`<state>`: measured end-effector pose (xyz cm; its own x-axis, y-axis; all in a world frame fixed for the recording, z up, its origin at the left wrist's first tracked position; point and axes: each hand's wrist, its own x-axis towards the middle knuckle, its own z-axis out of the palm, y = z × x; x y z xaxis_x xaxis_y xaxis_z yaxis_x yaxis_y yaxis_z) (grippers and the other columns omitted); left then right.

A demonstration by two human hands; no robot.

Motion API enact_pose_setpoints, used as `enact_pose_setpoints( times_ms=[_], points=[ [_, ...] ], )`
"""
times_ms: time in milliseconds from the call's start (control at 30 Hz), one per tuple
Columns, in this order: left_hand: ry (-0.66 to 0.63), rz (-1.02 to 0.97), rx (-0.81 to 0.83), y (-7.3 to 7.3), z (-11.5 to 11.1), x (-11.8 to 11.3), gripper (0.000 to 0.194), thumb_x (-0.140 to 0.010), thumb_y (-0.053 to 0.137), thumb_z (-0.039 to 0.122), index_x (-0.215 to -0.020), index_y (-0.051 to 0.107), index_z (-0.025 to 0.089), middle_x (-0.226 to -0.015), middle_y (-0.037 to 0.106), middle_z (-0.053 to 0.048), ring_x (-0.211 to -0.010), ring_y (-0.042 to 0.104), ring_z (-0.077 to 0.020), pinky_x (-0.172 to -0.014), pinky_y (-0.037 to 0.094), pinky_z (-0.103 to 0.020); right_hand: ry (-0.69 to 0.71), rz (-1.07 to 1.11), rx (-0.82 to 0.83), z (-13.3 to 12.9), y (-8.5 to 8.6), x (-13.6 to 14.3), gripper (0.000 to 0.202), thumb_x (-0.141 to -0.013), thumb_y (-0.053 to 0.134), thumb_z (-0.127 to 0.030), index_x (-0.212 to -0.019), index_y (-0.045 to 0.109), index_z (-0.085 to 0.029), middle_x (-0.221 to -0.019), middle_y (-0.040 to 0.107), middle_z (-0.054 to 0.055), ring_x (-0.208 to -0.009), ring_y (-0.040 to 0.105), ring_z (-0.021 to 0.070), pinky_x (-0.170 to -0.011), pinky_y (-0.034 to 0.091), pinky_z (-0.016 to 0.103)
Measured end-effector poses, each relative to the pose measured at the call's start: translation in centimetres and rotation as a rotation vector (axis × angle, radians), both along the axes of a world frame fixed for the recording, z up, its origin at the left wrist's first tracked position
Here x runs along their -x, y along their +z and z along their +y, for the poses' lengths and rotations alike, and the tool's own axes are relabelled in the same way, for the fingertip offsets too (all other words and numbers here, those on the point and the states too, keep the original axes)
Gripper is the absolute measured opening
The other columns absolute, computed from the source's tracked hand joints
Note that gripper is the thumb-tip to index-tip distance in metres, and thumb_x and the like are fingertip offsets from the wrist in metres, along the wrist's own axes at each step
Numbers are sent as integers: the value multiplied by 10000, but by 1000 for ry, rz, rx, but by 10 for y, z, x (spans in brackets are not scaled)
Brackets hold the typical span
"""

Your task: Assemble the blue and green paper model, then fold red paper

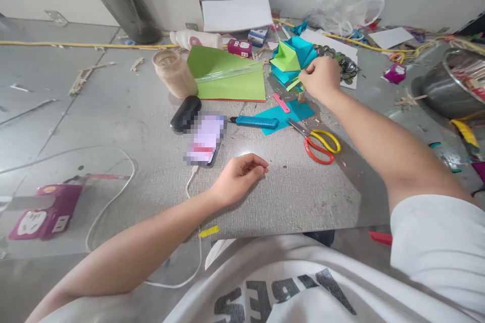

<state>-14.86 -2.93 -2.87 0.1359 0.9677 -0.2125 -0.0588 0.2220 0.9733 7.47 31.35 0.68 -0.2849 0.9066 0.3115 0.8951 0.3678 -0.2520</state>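
Note:
My right hand (321,76) pinches a thin green paper strip (293,84) beside a folded blue and green paper piece (290,58). My left hand (240,179) rests on the table with its fingers curled together; whether anything is in them is hidden. Scissors (316,144) with red and yellow handles lie between the hands, near a blue cutter (255,121), a small pink tool (281,103) and a flat blue sheet (303,110). A phone (206,139) on a white cable is left of my left hand.
Green paper (231,81) lies beside a beige jar (175,74) and a black case (185,113). A dark bottle (127,5) stands at the back left, a metal pot (450,86) at the right. A purple box (47,212) lies front left.

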Motion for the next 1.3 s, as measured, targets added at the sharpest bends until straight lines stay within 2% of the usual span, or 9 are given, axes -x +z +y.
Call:
enact_pose_setpoints(
  times_ms=[133, 300, 433, 600, 833, 933, 1033, 1200, 1300],
  points=[
    [5, -3, 2, 1, 0, -1, 287, -882, 808, 481, -997, 813, 218, -989, 866, -83, -937, 799, -220, -893, 596, -382, -79, 52, -9, 2, -14, 10, 142, -1015, 717, -323, -1008, 824, -231, -1013, 831, 193, -1154, 795, 450, -1060, 685, 618],
    [-1, -13, -18, 0, 1, -3, 253, -884, 810, 453, -987, 810, 222, -980, 861, -81, -926, 788, -218, -887, 595, -379, -110, 97, 23, 6, -22, 25, 141, -1046, 690, -297, -969, 793, -239, -1092, 840, 205, -1236, 792, 461, -1154, 665, 642],
    [-13, 11, -15, -3, 1, -1, 249, -892, 796, 450, -991, 808, 222, -990, 859, -84, -942, 782, -224, -901, 585, -382, -119, 118, 98, -1, -20, 30, 130, -1095, 679, -290, -1082, 799, -241, -1225, 853, 199, -1283, 810, 417, -1213, 640, 579],
    [-30, 43, -21, -4, 1, 1, 218, -925, 800, 427, -1003, 821, 224, -999, 861, -91, -955, 779, -234, -915, 597, -388, -183, 105, 52, -16, -11, 20, 329, -1169, 556, -424, -1256, 807, -230, -1278, 859, 194, -1313, 787, 410, -1191, 618, 582],
    [-38, 100, -40, -1, 3, 2, 234, -912, 822, 450, -990, 842, 230, -974, 873, -92, -940, 775, -243, -930, 618, -406, -162, 137, 45, -36, -1, -7, 355, -1136, 481, -291, -1297, 794, -242, -1255, 871, 165, -1221, 796, 359, -1106, 622, 508],
    [-37, 123, -43, -2, 4, 1, 261, -894, 828, 477, -984, 828, 233, -962, 864, -89, -921, 767, -242, -920, 619, -411, -158, 125, 64, -48, 1, -12, 222, -1099, 579, -292, -1187, 780, -262, -1258, 875, 150, -1210, 788, 361, -1089, 617, 500],
    [-27, 133, -40, -3, 6, -1, 280, -882, 836, 497, -987, 816, 238, -965, 864, -93, -915, 772, -245, -898, 616, -409, -214, 132, 91, -47, 2, -12, 104, -1094, 649, -319, -1063, 734, -267, -1283, 870, 153, -1242, 778, 372, -1097, 606, 504],
    [-13, 144, -42, -3, 9, -3, 289, -844, 853, 499, -964, 808, 239, -954, 866, -91, -924, 797, -243, -903, 629, -403, -243, 225, 167, -22, 7, -4, 85, -1086, 709, -309, -1019, 684, -262, -1345, 847, 177, -1306, 776, 368, -1146, 602, 506],
    [-4, 142, -33, -2, 10, -3, 274, -841, 861, 487, -950, 812, 241, -942, 870, -88, -920, 805, -245, -896, 642, -405, -242, 214, 177, -15, 8, 9, 174, -1045, 776, -311, -908, 675, -276, -1229, 852, 179, -1263, 787, 398, -1133, 621, 539]
  ],
)
